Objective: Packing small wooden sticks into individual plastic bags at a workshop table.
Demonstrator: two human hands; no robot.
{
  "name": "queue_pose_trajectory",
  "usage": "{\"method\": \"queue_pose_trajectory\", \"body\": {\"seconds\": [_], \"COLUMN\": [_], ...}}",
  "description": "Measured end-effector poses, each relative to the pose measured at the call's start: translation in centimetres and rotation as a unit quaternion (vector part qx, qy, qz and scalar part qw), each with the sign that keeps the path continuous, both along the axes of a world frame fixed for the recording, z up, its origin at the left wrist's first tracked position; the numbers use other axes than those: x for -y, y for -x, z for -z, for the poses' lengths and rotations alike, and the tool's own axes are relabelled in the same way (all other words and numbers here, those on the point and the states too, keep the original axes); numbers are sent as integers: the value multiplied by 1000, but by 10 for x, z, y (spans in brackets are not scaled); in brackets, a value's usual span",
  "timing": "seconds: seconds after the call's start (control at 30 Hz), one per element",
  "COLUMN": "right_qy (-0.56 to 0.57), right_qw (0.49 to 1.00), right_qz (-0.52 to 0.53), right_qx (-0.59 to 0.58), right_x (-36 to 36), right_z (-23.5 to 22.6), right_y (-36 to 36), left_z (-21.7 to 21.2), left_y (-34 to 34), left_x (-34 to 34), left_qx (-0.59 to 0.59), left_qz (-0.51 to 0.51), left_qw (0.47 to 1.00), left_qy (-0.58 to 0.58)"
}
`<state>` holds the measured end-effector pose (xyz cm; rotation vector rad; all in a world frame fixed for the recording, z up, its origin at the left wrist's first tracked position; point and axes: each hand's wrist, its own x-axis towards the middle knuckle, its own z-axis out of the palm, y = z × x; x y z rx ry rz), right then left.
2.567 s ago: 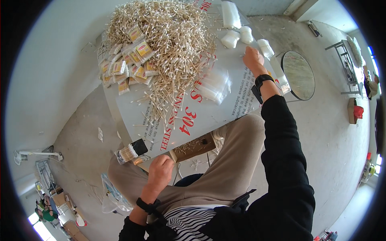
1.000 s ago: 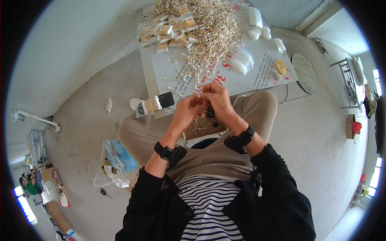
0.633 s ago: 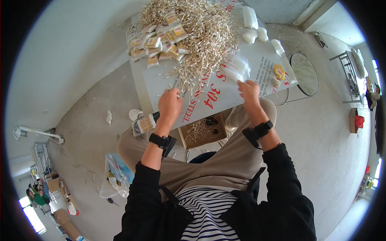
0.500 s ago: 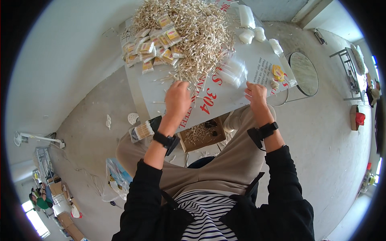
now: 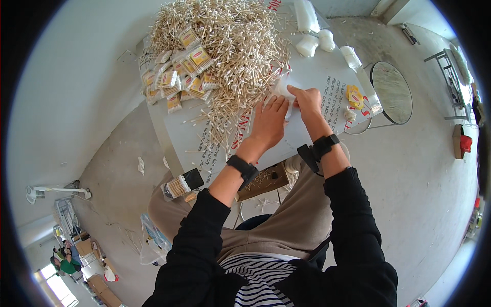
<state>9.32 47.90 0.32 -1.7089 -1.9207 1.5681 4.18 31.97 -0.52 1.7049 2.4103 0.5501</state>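
On the grey table [image 5: 302, 138], my left hand [image 5: 270, 123] lies with its fingers stretched out on the near edge of a stack of clear plastic bags [image 5: 280, 88]. My right hand [image 5: 308, 102] is closed at the right side of the same stack, thumb and fingers pinching the bag plastic; its fingertips are partly hidden. Beyond them rises a large heap of loose cotton swabs [image 5: 240, 41]. Filled swab packets [image 5: 198, 59] with yellow labels lie on the heap's left side. Some stray swabs [image 5: 220, 125] are spread left of my left hand.
Rolled clear bags [image 5: 307, 18] and white bundles [image 5: 308, 46] sit at the far right. Yellow labels [image 5: 354, 96] lie near the right edge, by a round stool [image 5: 391, 92]. A swab-filled clear pack [image 5: 178, 187] is at my left thigh; a cardboard box [image 5: 261, 184] stands below the table.
Both hands have come together at the clear bags: my left hand moved right, its fingers now stretched out, and my right hand moved left, closing on the plastic. The view has shifted slightly.
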Motion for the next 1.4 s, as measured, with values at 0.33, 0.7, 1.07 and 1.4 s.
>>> {"method": "queue_pose_trajectory", "body": {"seconds": [0.33,0.7,1.07,1.4], "right_qy": [-109,-221,-370,-451], "right_qw": [977,917,873,806], "right_qz": [-138,-174,-318,-383], "right_qx": [121,282,-13,-19], "right_x": [-52,-89,56,133], "right_z": [13,-22,7,11], "right_y": [-12,-37,-18,-38], "left_z": [-5,-23,-35,-28], "left_y": [9,-9,-68,-61], "left_x": [14,53,222,212], "left_qx": [75,78,78,39], "left_qz": [-13,-20,-114,-149], "left_qw": [995,993,989,988], "left_qy": [-56,-88,45,5]}}
